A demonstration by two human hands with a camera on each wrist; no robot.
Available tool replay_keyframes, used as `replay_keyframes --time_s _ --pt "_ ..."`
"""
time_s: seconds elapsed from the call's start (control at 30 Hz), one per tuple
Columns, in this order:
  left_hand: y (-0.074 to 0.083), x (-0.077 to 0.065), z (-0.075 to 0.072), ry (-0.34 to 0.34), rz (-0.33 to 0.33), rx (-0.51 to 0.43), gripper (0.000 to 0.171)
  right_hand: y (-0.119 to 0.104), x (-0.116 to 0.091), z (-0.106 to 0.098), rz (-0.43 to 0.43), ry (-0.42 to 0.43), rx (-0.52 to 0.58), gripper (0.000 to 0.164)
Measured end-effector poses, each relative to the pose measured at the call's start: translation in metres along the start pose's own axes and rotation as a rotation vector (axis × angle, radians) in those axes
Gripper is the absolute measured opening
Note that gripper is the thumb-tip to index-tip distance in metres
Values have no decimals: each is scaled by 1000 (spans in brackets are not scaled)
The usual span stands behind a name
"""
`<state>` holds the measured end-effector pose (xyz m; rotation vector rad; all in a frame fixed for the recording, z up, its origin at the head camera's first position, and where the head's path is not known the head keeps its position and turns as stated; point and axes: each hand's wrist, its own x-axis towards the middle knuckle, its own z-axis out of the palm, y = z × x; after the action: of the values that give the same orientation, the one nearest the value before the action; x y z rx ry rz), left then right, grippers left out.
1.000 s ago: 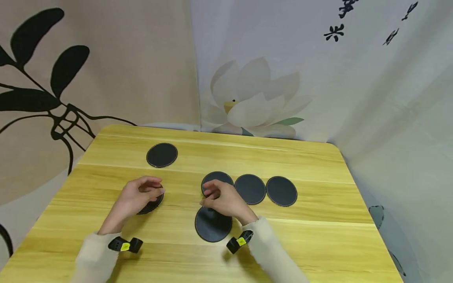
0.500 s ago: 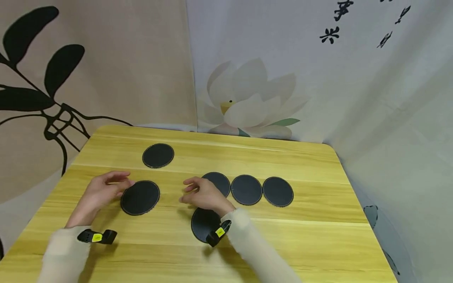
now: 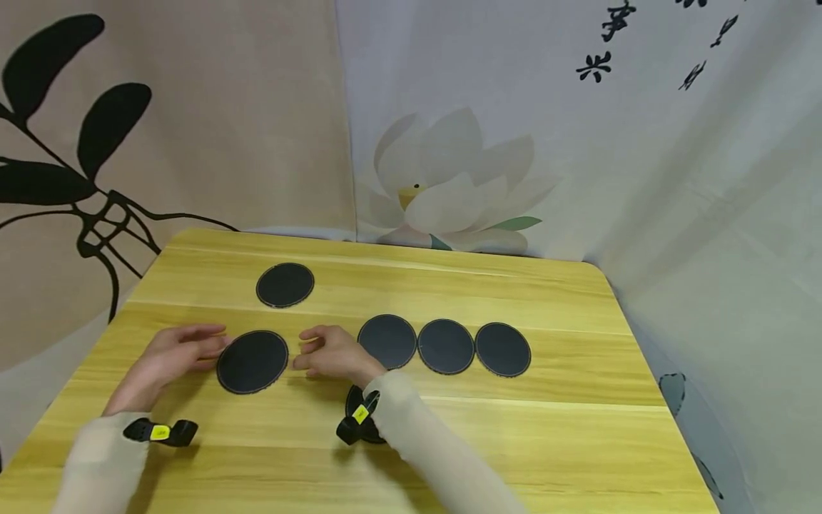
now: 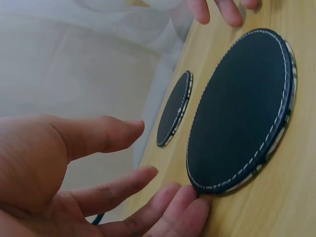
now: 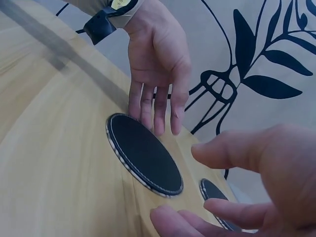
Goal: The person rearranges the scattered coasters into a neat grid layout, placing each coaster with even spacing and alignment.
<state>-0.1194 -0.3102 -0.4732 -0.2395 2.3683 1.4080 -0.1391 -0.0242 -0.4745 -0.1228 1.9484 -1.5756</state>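
Observation:
A round black coaster (image 3: 252, 362) with a pale stitched edge lies flat on the wooden table, between the two hands. At its left edge is my left hand (image 3: 168, 359), its fingers loosely extended; in the left wrist view the fingertips (image 4: 190, 217) are right at the coaster's rim. My right hand (image 3: 337, 353) is on the other side, fingers relaxed and holding nothing, with a small gap to the coaster in the head view. Under the right wrist another black coaster (image 3: 352, 401) is mostly hidden by the strap camera and sleeve.
Three black coasters sit in a row right of centre: the left one (image 3: 387, 341), the middle one (image 3: 446, 346) and the right one (image 3: 504, 349). One more coaster (image 3: 285, 285) lies farther back on the left. A printed curtain (image 3: 257, 128) hangs behind the table (image 3: 546, 442).
My left hand has moved left off the top of the near-left coaster to its left edge. The right hand has moved left from the middle coasters toward that same coaster.

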Motion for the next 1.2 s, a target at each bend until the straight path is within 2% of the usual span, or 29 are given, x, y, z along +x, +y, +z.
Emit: replay_keyframes --time_s 0.27,0.6,0.77,0.93,1.2 --pt "0 -2 -1 -2 -78 -26 64 -5 8 14 44 -15 73 62" --pt "-1 0 4 30 -78 -7 62 -9 14 28 104 102 138 52" --pt "1 -1 5 33 -91 22 59 -9 13 36 97 131 105 56" --pt "1 -2 7 49 -93 25 54 -8 12 42 99 173 59 44" --pt "-2 -4 12 55 -66 -35 50 -8 10 43 91 228 96 31"
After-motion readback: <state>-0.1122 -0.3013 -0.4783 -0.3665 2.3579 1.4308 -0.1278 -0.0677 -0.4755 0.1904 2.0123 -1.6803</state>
